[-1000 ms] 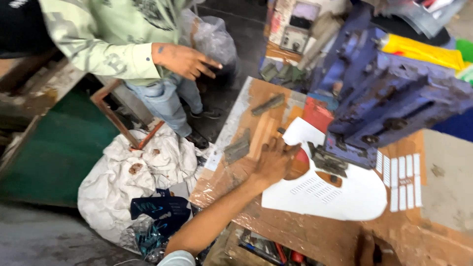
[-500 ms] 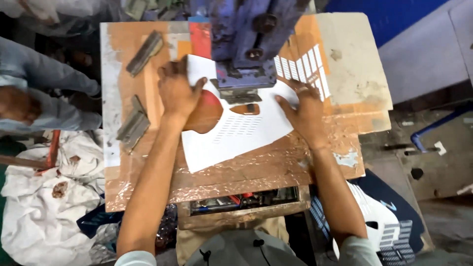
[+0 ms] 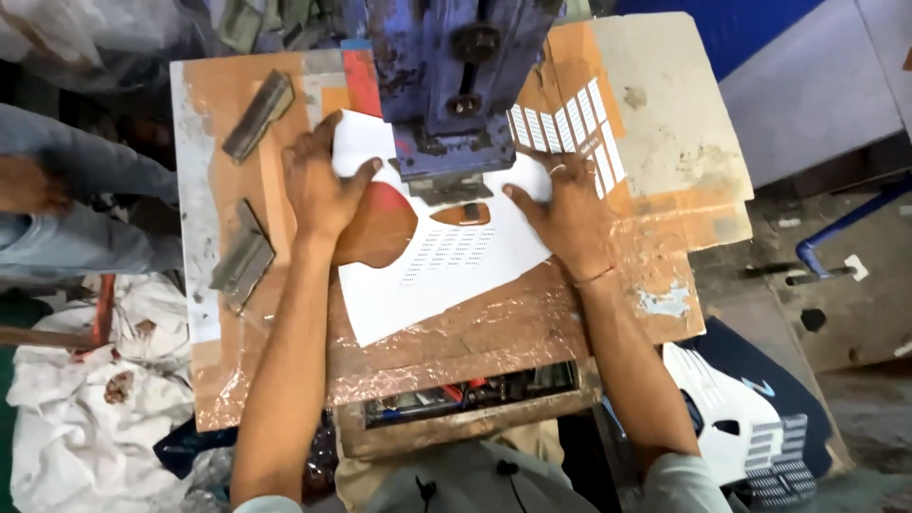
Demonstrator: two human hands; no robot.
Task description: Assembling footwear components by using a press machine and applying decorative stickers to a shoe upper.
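Note:
A white flat cut-out sheet (image 3: 446, 271) with rows of small slots lies on the brown taped work board (image 3: 494, 332), under the head of a blue punching press (image 3: 446, 85). My left hand (image 3: 318, 185) lies flat on the sheet's left part, fingers spread, thumb toward the press. My right hand (image 3: 565, 209) presses down on the sheet's right edge, a ring on one finger. Neither hand grips anything; both rest palm down beside the press foot.
Two grey metal blocks (image 3: 255, 114) (image 3: 242, 261) lie on the board's left side. A drawer with tools (image 3: 465, 399) shows below the board. White cloth bags (image 3: 85, 399) lie at lower left. Another person's leg in jeans (image 3: 85, 204) stands at left. More white punched pieces (image 3: 750, 427) lie at lower right.
The view swung from a side look at the press and a standing person to straight down. My right hand came onto the sheet; both hands now hold it flat under the press.

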